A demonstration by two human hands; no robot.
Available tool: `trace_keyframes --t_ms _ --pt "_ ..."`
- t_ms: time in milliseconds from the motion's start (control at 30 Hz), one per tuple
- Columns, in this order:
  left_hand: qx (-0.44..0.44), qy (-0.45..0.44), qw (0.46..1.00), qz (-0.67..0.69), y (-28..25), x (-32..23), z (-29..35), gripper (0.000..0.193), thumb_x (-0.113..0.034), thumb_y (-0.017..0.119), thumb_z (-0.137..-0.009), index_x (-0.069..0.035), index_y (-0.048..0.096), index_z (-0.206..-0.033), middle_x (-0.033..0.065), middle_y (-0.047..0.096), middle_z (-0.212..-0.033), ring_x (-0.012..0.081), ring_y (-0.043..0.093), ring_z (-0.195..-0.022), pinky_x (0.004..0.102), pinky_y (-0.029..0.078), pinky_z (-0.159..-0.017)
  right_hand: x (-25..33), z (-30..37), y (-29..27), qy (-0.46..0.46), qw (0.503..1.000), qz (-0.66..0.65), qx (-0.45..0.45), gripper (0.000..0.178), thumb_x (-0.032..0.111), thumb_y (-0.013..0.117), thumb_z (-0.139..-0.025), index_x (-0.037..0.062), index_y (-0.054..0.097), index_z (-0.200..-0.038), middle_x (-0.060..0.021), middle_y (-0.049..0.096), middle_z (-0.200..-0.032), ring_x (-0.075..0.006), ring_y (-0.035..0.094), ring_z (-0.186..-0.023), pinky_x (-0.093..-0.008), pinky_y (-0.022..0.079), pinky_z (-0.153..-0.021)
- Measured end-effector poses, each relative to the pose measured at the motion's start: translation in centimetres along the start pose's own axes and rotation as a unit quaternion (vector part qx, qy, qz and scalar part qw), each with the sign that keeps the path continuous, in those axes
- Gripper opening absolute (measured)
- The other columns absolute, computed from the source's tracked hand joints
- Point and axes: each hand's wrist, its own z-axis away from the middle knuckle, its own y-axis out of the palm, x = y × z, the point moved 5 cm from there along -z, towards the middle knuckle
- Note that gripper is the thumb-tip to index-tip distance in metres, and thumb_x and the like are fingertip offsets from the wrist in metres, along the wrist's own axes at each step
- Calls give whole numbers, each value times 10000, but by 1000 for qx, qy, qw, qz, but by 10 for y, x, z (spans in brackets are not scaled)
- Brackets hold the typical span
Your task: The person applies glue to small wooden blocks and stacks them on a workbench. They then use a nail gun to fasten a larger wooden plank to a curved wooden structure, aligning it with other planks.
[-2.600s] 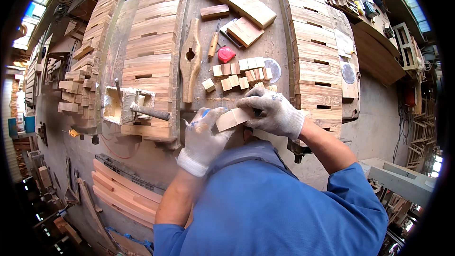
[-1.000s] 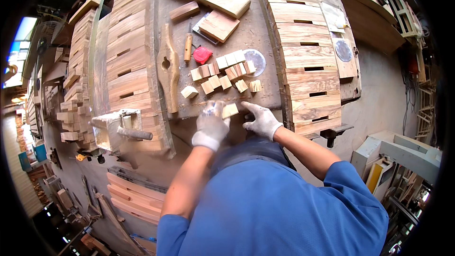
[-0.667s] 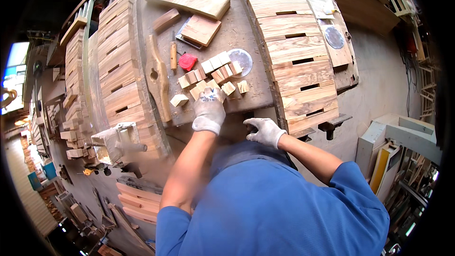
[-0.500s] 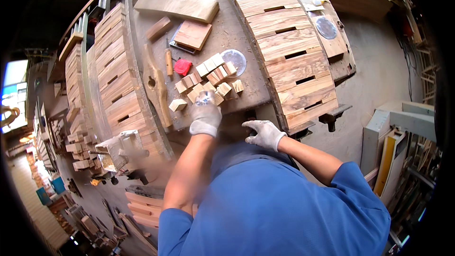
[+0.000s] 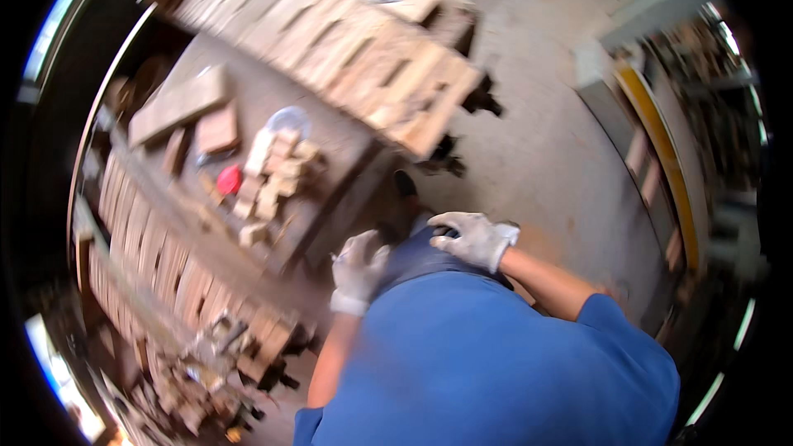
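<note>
As far as can be judged, the step in hand is an empty-handed move beside the tabletop (image 5: 260,91), and it is best done with both forearms tucked in, so that neither the near edge nor the overhanging row of slotted boards (image 5: 351,74), seen at 11 o'clock from the right hand (image 5: 475,241), is brushed. The small wooden blocks (image 5: 285,183) are seen loosely clustered on the tabletop, at 11 o'clock from the left hand (image 5: 357,268) and well apart from it; a slight knock could probably scatter them. For handling, each block would best be gripped by two opposite faces, with its neighbours left unpressed and the red tape measure (image 5: 230,180), at 9 o'clock from the cluster, avoided. The left hand is carried low before the body, its gloved fingers pointed toward 12 o'clock and slightly bent, the thumb parted from them; nothing is seen to be held. The right hand is carried a little higher, its fingers directed toward 9 o'clock and loosely curled, with a gap left to the thumb; no object is seen in it, though the palm is partly hidden. Both elbows are bent, and finer finger detail is blurred.
</note>
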Motion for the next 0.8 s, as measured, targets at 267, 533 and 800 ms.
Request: trace_keyframes --t_ms 267,533,800 --pt "135 161 975 66 29 -106 -50 288 -43 839 -913 -24 771 -1193 149 780 -1085 255 786 -955 351 627 -838 -80 95 -26 159 980 -51 -112 489 386 754 -945 64 754 -1313 -207 791 -1188 -360 754 -1144 -447 572 -1044" --pt "162 309 931 102 123 -199 -98 278 -31 845 -917 -5 758 -1180 128 767 -1037 226 769 -904 338 621 -822 -169 117 -107 160 958 -110 -211 475 391 767 -961 71 753 -1312 -177 801 -1192 -349 762 -1135 -434 581 -1027" --pt "212 317 919 96 277 -338 -166 262 -2 831 -898 3 782 -1155 130 797 -1028 198 779 -862 329 625 -797 -286 146 -269 187 953 -69 -229 581 499 721 -959 80 740 -1361 -194 787 -1248 -374 742 -1182 -460 562 -1049"
